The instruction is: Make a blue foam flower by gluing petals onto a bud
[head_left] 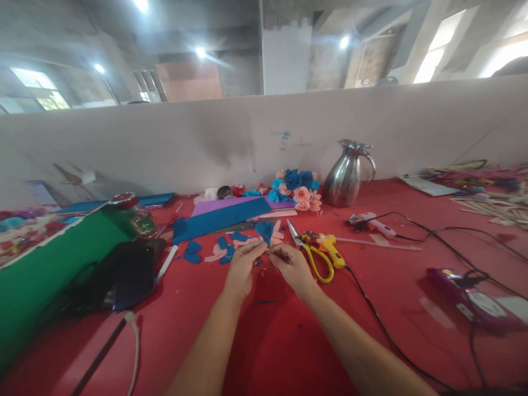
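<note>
Between my two hands, over the red table, is a small blue paper flower. My left hand pinches it near its base. The fingers of my right hand are closed at the same spot, where a thin stem seems to be; the fingertips hide most of it. Cut blue petals and pale pink petals lie just beyond and left of my hands. Scissors with yellow handles rest right of my right hand, beside a yellow glue gun.
Behind stand a bunch of blue and pink paper flowers and a steel jug. Blue paper lies across the back. At left are a green box, a jar and a phone. Cables, a pink glue gun and a purple power strip are at right.
</note>
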`<state>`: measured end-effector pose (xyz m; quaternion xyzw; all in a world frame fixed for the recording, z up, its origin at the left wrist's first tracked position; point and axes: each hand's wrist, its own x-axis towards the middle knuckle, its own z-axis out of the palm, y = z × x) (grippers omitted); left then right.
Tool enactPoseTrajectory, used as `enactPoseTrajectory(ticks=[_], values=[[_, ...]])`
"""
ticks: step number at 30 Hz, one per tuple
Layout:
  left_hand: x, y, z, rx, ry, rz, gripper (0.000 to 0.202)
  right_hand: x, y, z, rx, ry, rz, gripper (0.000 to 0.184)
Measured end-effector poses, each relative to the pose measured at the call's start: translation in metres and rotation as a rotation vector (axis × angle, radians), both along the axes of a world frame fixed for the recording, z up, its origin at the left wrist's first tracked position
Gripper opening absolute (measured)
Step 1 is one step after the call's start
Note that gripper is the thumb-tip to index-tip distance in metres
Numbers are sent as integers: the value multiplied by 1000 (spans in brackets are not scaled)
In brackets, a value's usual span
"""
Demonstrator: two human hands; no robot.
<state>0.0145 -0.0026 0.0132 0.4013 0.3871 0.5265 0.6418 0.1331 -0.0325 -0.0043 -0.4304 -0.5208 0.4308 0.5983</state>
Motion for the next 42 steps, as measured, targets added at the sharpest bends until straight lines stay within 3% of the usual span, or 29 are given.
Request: enactPoseTrajectory(ticks=[9, 18, 31, 42], values=[[-5, 3, 3, 375, 405, 141, 6, 1, -1, -3, 73, -88, -66, 8], [-7, 4, 0, 136, 163, 51, 17, 1, -3, 0, 80, -144, -87, 10], [-4, 1, 5, 91, 101, 76, 14, 1, -4, -1, 97, -237, -94, 14], [-5, 3, 0, 75, 122, 50, 22, 1, -6, 0, 110, -271, -163, 16]])
